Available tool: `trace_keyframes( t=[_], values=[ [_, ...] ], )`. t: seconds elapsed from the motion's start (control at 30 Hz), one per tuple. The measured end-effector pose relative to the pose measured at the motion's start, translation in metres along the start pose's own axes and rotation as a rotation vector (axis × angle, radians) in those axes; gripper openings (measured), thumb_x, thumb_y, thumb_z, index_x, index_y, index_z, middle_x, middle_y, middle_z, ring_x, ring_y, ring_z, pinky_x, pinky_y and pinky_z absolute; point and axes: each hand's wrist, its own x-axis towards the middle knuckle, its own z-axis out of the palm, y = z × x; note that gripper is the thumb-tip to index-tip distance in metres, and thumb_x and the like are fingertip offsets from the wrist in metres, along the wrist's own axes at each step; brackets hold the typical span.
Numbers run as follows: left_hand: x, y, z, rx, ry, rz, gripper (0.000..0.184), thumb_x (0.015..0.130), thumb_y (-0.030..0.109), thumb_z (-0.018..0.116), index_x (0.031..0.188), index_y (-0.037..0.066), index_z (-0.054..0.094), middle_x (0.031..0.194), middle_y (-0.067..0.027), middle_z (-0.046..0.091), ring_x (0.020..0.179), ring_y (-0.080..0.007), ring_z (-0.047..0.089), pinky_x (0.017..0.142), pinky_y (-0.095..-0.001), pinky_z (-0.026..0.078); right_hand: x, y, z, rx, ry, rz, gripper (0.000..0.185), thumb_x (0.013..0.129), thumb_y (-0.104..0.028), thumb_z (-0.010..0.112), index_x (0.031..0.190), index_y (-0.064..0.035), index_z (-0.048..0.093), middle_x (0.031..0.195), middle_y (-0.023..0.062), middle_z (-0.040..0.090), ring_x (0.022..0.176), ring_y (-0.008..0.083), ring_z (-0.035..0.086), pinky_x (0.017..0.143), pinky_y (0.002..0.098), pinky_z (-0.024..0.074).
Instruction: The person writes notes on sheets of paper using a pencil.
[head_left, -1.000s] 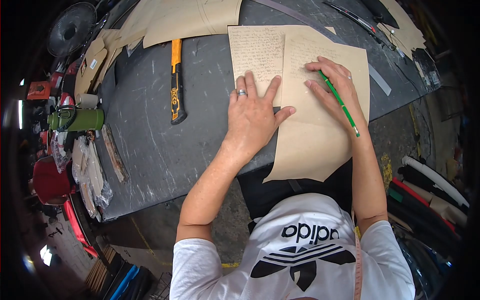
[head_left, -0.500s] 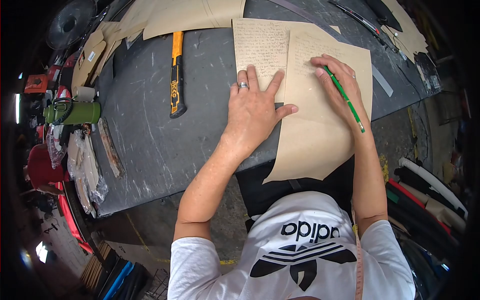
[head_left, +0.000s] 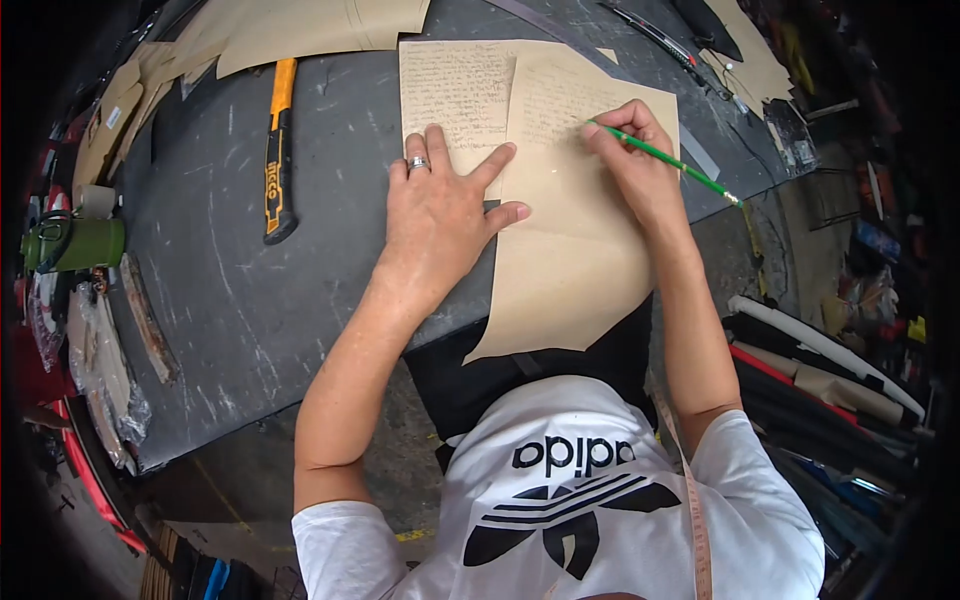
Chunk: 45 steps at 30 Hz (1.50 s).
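Observation:
My left hand (head_left: pixel 437 205) lies flat with its fingers spread, its fingertips on the written brown sheet (head_left: pixel 455 85) and its thumb on the larger sheet beside it. A ring shows on one finger. In my right hand (head_left: pixel 637 160) is a green pencil (head_left: pixel 680 165), its tip touching the larger brown sheet (head_left: pixel 570 240) near faint handwritten lines. The lower end of that sheet hangs over the table edge toward my body. Both sheets overlap on the dark table (head_left: pixel 340 300).
Left of the sheets lies a yellow and black hammer-like tool (head_left: pixel 280 160). Other brown sheets (head_left: pixel 325 30), a ruler (head_left: pixel 555 35) and a black cutter (head_left: pixel 650 35) are at the back. A green bottle (head_left: pixel 85 243) and wood strip (head_left: pixel 148 320) sit at the left.
The whole view has shifted, so the table things appear farther left. My right hand has turned the pencil from steep to a flatter slant, with its tip now on the paper.

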Motion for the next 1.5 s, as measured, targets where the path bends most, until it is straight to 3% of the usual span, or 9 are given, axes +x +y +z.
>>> trace_keyframes(
  t=[0.23, 0.33, 0.47, 0.6, 0.77, 0.87, 1.3, 1.5],
  values=[
    [0.0, 0.001, 0.002, 0.028, -0.009, -0.016, 0.068, 0.098, 0.071, 0.06, 0.157, 0.037, 0.06, 0.148, -0.0352, 0.054, 0.135, -0.0487, 0.055, 0.104, -0.0551, 0.049, -0.006, -0.021, 0.03, -0.075, -0.073, 0.067, 0.01, 0.099, -0.008, 0.076, 0.099, -0.0053, 0.066, 0.091, 0.0013, 0.074, 0.08, 0.0056, 0.063, 0.074, 0.0238, 0.0505],
    [-0.001, 0.002, 0.003, 0.032, -0.008, -0.02, 0.068, 0.098, 0.071, 0.06, 0.157, 0.037, 0.06, 0.148, -0.0345, 0.053, 0.136, -0.0475, 0.054, 0.106, -0.0545, 0.048, 0.002, -0.015, 0.034, -0.014, 0.035, -0.053, 0.016, 0.095, -0.011, 0.08, 0.091, -0.005, 0.065, 0.083, -0.0023, 0.069, 0.075, 0.0037, 0.057, 0.066, 0.0231, 0.0459],
    [-0.001, 0.002, 0.003, 0.06, -0.022, -0.017, 0.066, 0.1, 0.069, 0.059, 0.158, 0.036, 0.058, 0.151, -0.0339, 0.052, 0.137, -0.0426, 0.052, 0.105, -0.0473, 0.045, 0.014, -0.012, 0.017, 0.021, 0.215, -0.034, 0.016, 0.096, -0.011, 0.079, 0.092, -0.005, 0.065, 0.083, -0.0015, 0.069, 0.075, 0.0039, 0.057, 0.068, 0.0234, 0.0463],
    [-0.001, 0.002, 0.003, 0.026, 0.004, -0.019, 0.068, 0.098, 0.069, 0.061, 0.157, 0.035, 0.06, 0.149, -0.0352, 0.052, 0.136, -0.0476, 0.053, 0.108, -0.0545, 0.047, 0.012, 0.004, 0.011, 0.009, 0.105, 0.023, 0.012, 0.101, -0.013, 0.075, 0.099, -0.0052, 0.065, 0.094, 0.0033, 0.077, 0.083, 0.0065, 0.063, 0.078, 0.0245, 0.0507],
    [0.0, 0.002, 0.001, 0.026, -0.015, -0.012, 0.068, 0.098, 0.07, 0.061, 0.156, 0.035, 0.06, 0.149, -0.0362, 0.052, 0.136, -0.0487, 0.053, 0.107, -0.055, 0.047, 0.013, 0.01, 0.015, 0.06, 0.123, -0.026, 0.014, 0.098, -0.012, 0.077, 0.096, -0.0048, 0.065, 0.088, 0.0006, 0.072, 0.078, 0.0048, 0.057, 0.07, 0.0227, 0.0461],
    [0.0, 0.003, 0.0, 0.049, -0.035, -0.007, 0.067, 0.1, 0.07, 0.059, 0.157, 0.035, 0.059, 0.149, -0.0371, 0.051, 0.135, -0.0449, 0.052, 0.104, -0.0481, 0.045, 0.01, 0.005, 0.011, 0.201, 0.222, 0.019, 0.015, 0.099, -0.013, 0.077, 0.096, -0.0049, 0.065, 0.09, 0.0015, 0.074, 0.078, 0.005, 0.057, 0.071, 0.0225, 0.046],
    [0.001, 0.003, -0.004, -0.003, -0.051, 0.001, 0.067, 0.098, 0.068, 0.063, 0.155, 0.032, 0.062, 0.148, -0.0376, 0.05, 0.134, -0.0475, 0.052, 0.105, -0.0518, 0.046, 0.01, 0.005, 0.009, 0.265, 0.229, 0.013, 0.016, 0.099, -0.015, 0.077, 0.097, -0.0061, 0.065, 0.093, 0.0032, 0.076, 0.078, 0.0059, 0.058, 0.074, 0.0234, 0.0469],
    [-0.001, 0.01, -0.007, 0.006, -0.014, -0.006, 0.066, 0.098, 0.064, 0.066, 0.153, 0.028, 0.063, 0.142, -0.0343, 0.053, 0.129, -0.0475, 0.055, 0.099, -0.0542, 0.052, 0.01, 0.008, 0.005, 0.282, 0.207, 0.016, 0.013, 0.102, -0.016, 0.074, 0.099, -0.0078, 0.064, 0.096, 0.0042, 0.076, 0.08, 0.0065, 0.059, 0.077, 0.0237, 0.0481]
  ],
)
